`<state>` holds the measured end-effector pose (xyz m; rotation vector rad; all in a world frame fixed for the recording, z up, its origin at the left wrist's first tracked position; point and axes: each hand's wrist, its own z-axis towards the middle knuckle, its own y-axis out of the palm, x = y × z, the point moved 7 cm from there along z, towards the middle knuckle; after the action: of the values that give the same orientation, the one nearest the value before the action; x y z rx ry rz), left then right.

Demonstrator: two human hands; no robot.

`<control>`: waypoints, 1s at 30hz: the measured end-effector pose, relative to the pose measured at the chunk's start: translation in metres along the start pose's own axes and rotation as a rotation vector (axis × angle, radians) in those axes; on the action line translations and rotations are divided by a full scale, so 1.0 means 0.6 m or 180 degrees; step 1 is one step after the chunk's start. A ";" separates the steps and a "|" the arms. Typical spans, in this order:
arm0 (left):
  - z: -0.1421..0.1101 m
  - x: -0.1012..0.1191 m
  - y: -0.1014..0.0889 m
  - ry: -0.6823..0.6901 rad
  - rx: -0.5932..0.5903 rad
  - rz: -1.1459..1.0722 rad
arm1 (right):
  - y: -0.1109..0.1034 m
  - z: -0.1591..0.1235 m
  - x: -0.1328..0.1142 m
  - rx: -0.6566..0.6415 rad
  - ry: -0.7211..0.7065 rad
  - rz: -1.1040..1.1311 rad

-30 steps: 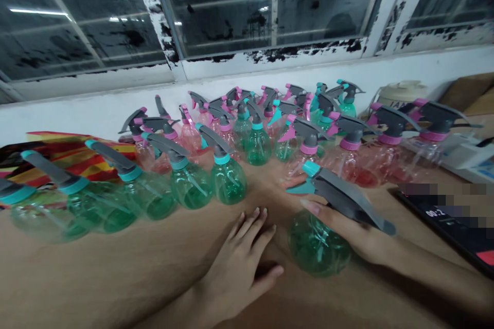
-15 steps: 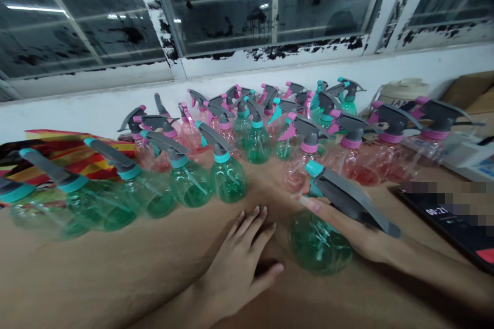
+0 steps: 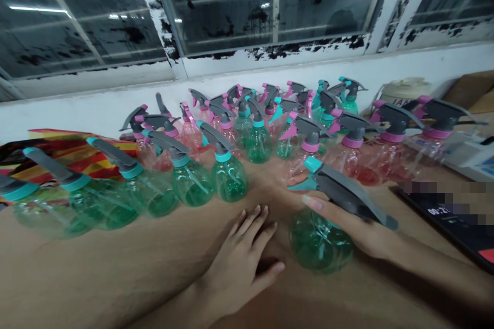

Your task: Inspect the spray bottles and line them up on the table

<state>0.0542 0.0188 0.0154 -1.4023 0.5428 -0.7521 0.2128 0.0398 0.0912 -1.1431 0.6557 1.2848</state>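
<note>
A green spray bottle (image 3: 320,244) with a grey and teal trigger head stands on the wooden table (image 3: 96,277), front right of centre. My right hand (image 3: 347,221) is closed around its neck, just under the head; some fingers are hidden behind it. My left hand (image 3: 247,257) lies on the table to the left of that bottle, fingers stretched out and holding nothing. Beyond my left fingertips stands another green spray bottle (image 3: 229,180), the nearest in a row of green ones running left. Pink spray bottles (image 3: 303,162) stand behind the held one.
More pink and green spray bottles (image 3: 258,144) crowd the back by the white wall (image 3: 77,103). A phone (image 3: 443,226) with a timer lies at the right. A patterned red and yellow bag (image 3: 104,159) is at the left, a cream container (image 3: 405,90) at the back right.
The held bottle's trigger head has shifted slightly, and its teal trigger shows more now. My right fingers have moved a little around the neck. My left hand stays in place.
</note>
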 end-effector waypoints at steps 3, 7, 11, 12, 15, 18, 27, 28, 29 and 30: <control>-0.001 0.001 -0.001 0.0001 -0.0023 -0.0020 | 0.001 -0.001 0.003 0.0010 0.0011 0.0105; -0.001 0.001 -0.002 -0.0002 0.0005 -0.0065 | 0.002 -0.002 0.000 0.0037 0.0008 0.0051; -0.001 0.001 -0.001 0.0005 0.0045 -0.0078 | 0.000 0.000 -0.003 0.0053 -0.0027 -0.0081; 0.000 0.001 -0.001 0.0007 0.0036 -0.0071 | -0.001 0.000 -0.003 0.0060 -0.0058 -0.0152; 0.000 0.001 0.000 -0.0008 -0.0006 -0.0041 | -0.003 -0.001 -0.001 0.0029 -0.0081 -0.0254; 0.000 0.001 -0.001 -0.0019 0.0009 -0.0026 | -0.002 -0.003 -0.001 0.0015 -0.0073 -0.0167; -0.001 0.000 0.000 -0.0021 -0.0029 -0.0033 | -0.005 0.000 -0.010 0.0190 -0.0071 -0.0114; -0.001 0.000 0.000 -0.0022 -0.0035 -0.0026 | -0.005 0.000 -0.010 0.0197 -0.0099 -0.0189; -0.001 0.000 0.000 -0.0025 -0.0041 -0.0019 | -0.005 0.001 -0.010 0.0188 -0.0113 -0.0247; -0.001 0.000 0.000 -0.0028 -0.0047 -0.0018 | -0.006 0.001 -0.010 0.0185 -0.0117 -0.0289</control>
<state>0.0537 0.0185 0.0153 -1.4207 0.5389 -0.7475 0.2146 0.0385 0.0976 -1.0875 0.6036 1.1996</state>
